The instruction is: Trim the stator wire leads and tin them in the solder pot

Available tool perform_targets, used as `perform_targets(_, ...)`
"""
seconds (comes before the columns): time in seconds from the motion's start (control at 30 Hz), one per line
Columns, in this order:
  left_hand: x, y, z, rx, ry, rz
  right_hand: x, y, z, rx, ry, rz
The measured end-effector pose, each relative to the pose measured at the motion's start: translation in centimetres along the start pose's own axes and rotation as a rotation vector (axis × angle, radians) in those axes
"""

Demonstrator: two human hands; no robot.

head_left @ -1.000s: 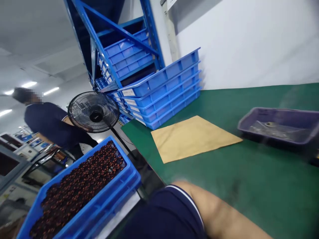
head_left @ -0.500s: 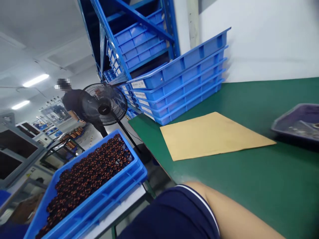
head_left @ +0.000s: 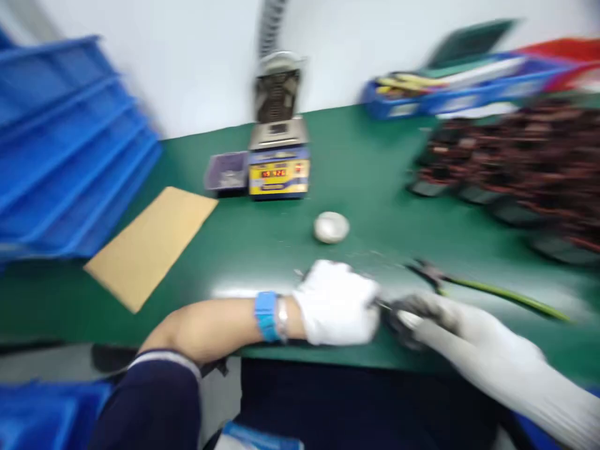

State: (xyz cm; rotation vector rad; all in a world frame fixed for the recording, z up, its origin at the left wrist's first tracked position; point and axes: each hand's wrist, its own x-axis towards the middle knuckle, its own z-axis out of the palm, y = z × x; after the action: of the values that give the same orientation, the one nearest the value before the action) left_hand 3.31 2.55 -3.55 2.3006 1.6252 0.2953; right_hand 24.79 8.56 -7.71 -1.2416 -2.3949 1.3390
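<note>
Both my hands wear white gloves and meet low over the green table (head_left: 262, 250); motion blurs them. My left hand (head_left: 340, 303) is closed in a fist, and whatever lies inside it is hidden. Dark, soiled fingertips mark my right hand (head_left: 450, 328), which pinches a small dark part (head_left: 404, 325) just right of the left fist. A thin dark piece (head_left: 382, 304) spans the gap between the hands. Behind my right hand lie cutting pliers (head_left: 497, 294) with green handles. Past my left hand sits a small white round dish (head_left: 331, 227).
A yellow-fronted device with a red digital display (head_left: 279, 178) stands at the back beside a purple tray (head_left: 227, 170). Brown card (head_left: 152, 247) and stacked blue crates (head_left: 70, 150) are left. Many copper-and-black parts (head_left: 529, 169) fill the right; a blue bin (head_left: 398, 100) stands behind.
My view has swung right from the crates, fan and other person to the workbench. Both gloved hands, the display device and the pliers are now visible.
</note>
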Motion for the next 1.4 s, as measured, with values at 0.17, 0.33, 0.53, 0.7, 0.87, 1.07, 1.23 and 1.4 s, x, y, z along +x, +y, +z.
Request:
perform_targets(0.17,0.1,-1.2,-0.3,-0.047,0.271,-0.008,-2.2,-3.4,1.2,-0.179,0.048,0.250)
perform_targets(0.33,-1.2,-1.0,-2.6,0.012,0.107,0.247,-1.5,-4.4,3.7,-0.119,0.211,0.068)
perform_targets(0.53,-0.3,-1.2,-0.3,0.101,0.157,0.319,-0.3,-2.9,3.9,0.160,0.375,0.018)
perform_targets(0.7,0.2,-1.6,1.6,0.010,0.289,0.242,0.3,-3.1,3.7,0.378,0.413,0.024)
perform_targets(0.87,0.6,-1.1,1.9,-0.013,0.273,0.183,0.5,-3.1,3.7,0.421,0.394,0.050)
perform_targets(1.07,0.6,-0.6,1.9,-0.016,0.313,0.122,-0.4,-2.8,4.3,0.400,0.362,0.132)
perform_targets(1.23,0.4,-0.7,2.2,-0.019,0.356,0.133,-1.8,-1.6,4.6,0.098,0.534,-0.027)
perform_targets(1.4,0.4,-0.7,2.2,-0.017,0.375,0.151,-1.2,-0.8,4.6,-0.228,0.647,-0.264)
